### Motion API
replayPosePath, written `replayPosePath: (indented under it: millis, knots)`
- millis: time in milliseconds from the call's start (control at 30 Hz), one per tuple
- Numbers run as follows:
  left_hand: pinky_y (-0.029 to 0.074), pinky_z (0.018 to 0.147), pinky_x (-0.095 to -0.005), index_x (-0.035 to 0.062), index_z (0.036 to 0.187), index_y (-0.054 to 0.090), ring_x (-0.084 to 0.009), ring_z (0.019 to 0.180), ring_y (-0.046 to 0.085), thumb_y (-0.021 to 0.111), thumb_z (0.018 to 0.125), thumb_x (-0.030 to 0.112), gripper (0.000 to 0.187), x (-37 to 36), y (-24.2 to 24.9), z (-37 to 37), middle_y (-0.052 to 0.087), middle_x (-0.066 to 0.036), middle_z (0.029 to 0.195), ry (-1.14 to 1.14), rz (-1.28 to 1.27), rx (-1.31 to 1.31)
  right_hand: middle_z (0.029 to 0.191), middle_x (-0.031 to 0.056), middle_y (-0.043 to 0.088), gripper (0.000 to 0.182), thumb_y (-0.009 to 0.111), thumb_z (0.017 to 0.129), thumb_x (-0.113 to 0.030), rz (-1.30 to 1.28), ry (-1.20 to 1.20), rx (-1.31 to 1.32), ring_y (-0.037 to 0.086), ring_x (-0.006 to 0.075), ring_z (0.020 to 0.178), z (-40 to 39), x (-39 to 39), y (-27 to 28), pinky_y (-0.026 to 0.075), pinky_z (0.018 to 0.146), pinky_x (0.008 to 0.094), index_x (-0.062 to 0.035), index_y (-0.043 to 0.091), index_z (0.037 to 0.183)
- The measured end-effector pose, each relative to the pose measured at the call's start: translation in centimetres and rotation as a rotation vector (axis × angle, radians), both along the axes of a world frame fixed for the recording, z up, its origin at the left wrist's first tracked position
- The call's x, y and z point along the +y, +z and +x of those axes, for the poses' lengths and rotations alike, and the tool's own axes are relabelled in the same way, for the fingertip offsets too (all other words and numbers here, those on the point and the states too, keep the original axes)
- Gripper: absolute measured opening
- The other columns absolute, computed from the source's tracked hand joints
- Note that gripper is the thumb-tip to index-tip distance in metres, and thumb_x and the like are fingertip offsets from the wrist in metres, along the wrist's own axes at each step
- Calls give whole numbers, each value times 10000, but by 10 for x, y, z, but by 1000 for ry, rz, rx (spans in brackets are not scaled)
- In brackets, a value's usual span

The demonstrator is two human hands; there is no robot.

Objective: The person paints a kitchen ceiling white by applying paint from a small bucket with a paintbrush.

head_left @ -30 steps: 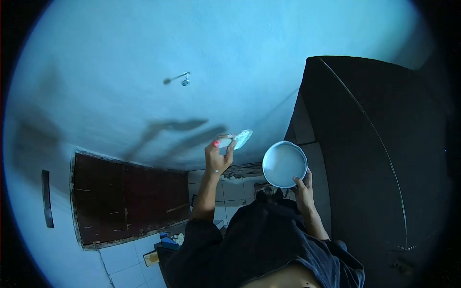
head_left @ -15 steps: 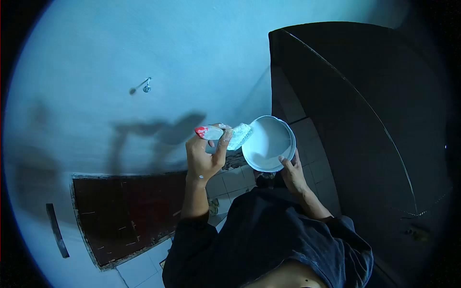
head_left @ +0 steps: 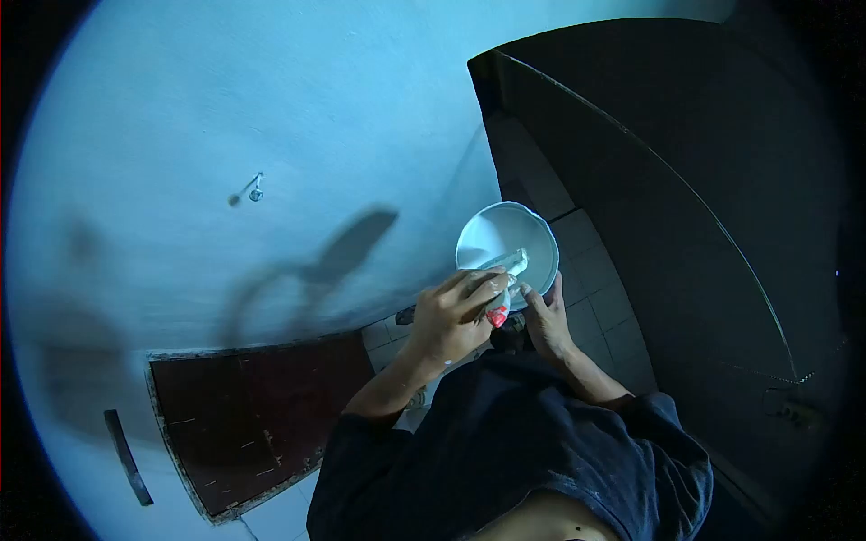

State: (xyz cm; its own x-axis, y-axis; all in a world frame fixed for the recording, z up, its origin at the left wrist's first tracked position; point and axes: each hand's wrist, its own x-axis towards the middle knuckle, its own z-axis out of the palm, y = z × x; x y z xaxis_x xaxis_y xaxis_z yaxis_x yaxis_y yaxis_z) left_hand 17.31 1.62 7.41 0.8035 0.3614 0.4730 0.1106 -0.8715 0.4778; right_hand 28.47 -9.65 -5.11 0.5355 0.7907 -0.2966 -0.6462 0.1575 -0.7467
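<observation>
Both hands busy: left (head_left: 451, 317) clamps scraper (head_left: 505, 270), blade up-right into bowl (head_left: 532, 236); right (head_left: 546, 320) grips bowl.

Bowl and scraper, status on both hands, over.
Left hand gripping red-handled scraper, blade inside the bowl. Right hand holding bowl from below, tilted toward camera. Nothing between hands and the wall.

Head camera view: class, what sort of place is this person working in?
Probably a tiled room under repair or painting: a pale plastered wall, white wall tiles, and a bowl of white paste with a scraper dipped in.
</observation>
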Motion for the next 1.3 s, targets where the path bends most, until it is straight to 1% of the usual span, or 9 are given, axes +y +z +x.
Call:
replayPosePath:
  millis: [267,300,500,600,733,867,1167,1233,1300]
  knots:
    - [567,671,-356,95,1069,645,-252,896,671,684,720,39,355,16,-23,22,683,-77,1046,168,196,13,980,49,518,602,669,901,-205,15,-20,-98,528,85,736,0,1,0,431,521,217,-111,264,1335]
    - [567,671,-356,95,1069,645,-252,896,671,684,720,39,355,16,-25,22,683,-77,1046,164,199,14,1052,69,501,618,677,897,-209,-20,-8,-35,523,100,841,-1,-2,7,458,626,246,-95,258,1337]
    - [472,569,-236,-26,1002,682,-110,617,588,701,860,127,210,34,-14,15,699,-87,823,210,-183,-135,1226,130,443,638,673,902,-198,-33,-12,51,477,188,1102,-1,-3,11,451,883,351,-92,239,1358]
    - [509,536,-257,-71,970,667,-165,747,675,674,898,151,233,44,-6,11,698,-114,902,374,-568,-224,1264,136,434,631,658,912,-179,-30,-18,29,464,207,1141,-1,-1,13,438,924,359,-88,232,1367]
    - [480,509,-231,-61,995,654,-81,709,618,676,910,204,279,52,1,10,660,-59,810,407,-891,-260,1314,122,403,623,650,918,-168,-73,-35,-2,431,185,1179,1,-3,19,397,977,339,-69,244,1380]
    - [476,527,-237,-31,979,639,-64,698,578,676,902,166,214,65,8,5,630,-28,826,268,-836,-186,1319,128,398,680,686,892,-162,-7,-145,-92,410,210,1219,-2,1,-8,361,1027,344,-53,229,1385]
    - [455,633,-222,-66,985,635,-69,759,572,639,886,26,135,107,288,31,664,-74,887,-11,195,-497,1289,155,422,656,668,882,-78,46,-199,-77,446,199,1177,5,2,11,367,1012,341,-32,226,1365]
    - [463,665,-217,-35,980,654,-67,760,592,659,902,146,197,110,377,40,661,-52,808,180,544,-361,1282,159,429,651,664,879,-70,64,-224,-72,453,204,1175,3,4,0,367,1010,341,-27,229,1361]
    - [472,651,-270,-28,979,668,-135,735,628,671,895,206,249,120,455,60,691,-92,846,44,783,-442,1269,171,440,646,657,868,-49,67,-246,-44,458,216,1177,3,5,2,365,1010,342,-19,232,1354]
